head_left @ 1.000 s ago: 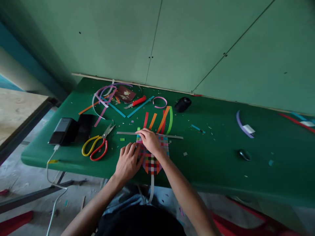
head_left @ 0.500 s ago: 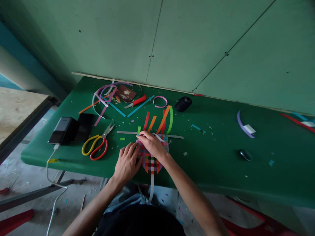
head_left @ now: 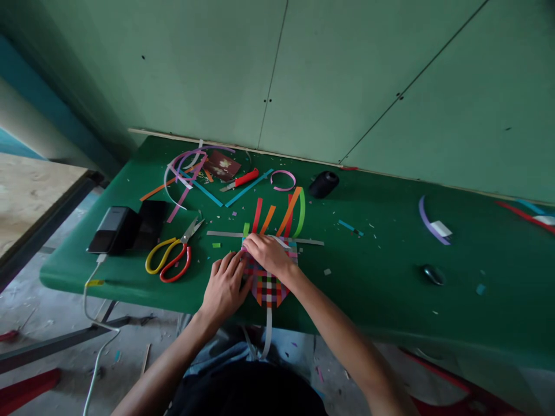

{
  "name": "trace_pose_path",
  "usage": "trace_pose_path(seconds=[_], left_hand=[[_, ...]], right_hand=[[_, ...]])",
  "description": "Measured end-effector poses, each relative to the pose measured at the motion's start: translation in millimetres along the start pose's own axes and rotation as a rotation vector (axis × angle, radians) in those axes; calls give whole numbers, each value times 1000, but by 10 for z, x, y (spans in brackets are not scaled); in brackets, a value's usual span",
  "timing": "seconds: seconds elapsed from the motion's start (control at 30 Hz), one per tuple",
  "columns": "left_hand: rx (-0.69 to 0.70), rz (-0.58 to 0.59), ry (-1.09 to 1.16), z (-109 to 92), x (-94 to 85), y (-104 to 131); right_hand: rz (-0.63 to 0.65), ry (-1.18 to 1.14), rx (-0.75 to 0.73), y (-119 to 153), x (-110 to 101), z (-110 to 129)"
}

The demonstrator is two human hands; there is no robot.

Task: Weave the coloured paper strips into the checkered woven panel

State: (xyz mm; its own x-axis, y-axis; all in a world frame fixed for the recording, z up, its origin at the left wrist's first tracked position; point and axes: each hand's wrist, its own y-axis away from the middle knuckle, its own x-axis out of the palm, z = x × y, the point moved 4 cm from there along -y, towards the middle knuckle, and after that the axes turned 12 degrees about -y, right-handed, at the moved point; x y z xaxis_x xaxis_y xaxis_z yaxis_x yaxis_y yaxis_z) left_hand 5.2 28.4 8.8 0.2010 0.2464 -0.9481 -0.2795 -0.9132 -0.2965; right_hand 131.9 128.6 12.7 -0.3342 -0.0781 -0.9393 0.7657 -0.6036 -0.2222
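Note:
A woven piece of coloured strips [head_left: 269, 289] lies at the near edge of the green table. Red, orange and green strips [head_left: 288, 214] stick out from its far side, a grey strip [head_left: 312, 242] crosses its top, and a pale tail strip hangs over the edge. My left hand [head_left: 226, 284] has its fingers together at the weave's left edge, the fingertips touching it. My right hand [head_left: 269, 254] reaches over the weave, fingers pressed together on its upper left corner. What lies under the fingertips is too small to make out.
Scissors [head_left: 188, 254] with yellow and red handles lie left of my hands, near a black box [head_left: 113, 230] with a cable. Farther back are a red cutter [head_left: 246, 178], loose strips [head_left: 203, 193] and a black spool [head_left: 324, 184]. A dark oval object [head_left: 432, 274] rests at right.
The view has shifted very slightly. Both hands stay at the weave, with only a tiny movement of the right hand's fingers at its upper left corner.

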Motion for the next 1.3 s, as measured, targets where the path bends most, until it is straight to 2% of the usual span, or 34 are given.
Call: trace_pose_path(seconds=[0.13,0.27,0.57,0.77,0.93,1.03,1.13,1.23,1.3], left_hand=[[-6,4,-8,-5,4,-8],[-9,8,-3,-10,9,-8],[-15,23,18,-6,-15,-12],[-6,15,11,0,3,4],[4,14,13,16,2,10],[13,20,25,35,-11,8],[20,27,40,46,-19,6],[16,26,47,45,-23,5],[14,20,46,41,-27,5]], right_hand=[[-52,60,27,1,36,63],[-94,-15,99,75,27,168],[-224,-419,309,252,87,285],[-283,-776,443,336,7,294],[-262,-942,420,377,-42,302],[-276,-1085,495,402,-46,251],[-266,-1333,562,405,-28,219],[-223,-1492,685,390,23,196],[-243,-1541,773,366,56,168]])
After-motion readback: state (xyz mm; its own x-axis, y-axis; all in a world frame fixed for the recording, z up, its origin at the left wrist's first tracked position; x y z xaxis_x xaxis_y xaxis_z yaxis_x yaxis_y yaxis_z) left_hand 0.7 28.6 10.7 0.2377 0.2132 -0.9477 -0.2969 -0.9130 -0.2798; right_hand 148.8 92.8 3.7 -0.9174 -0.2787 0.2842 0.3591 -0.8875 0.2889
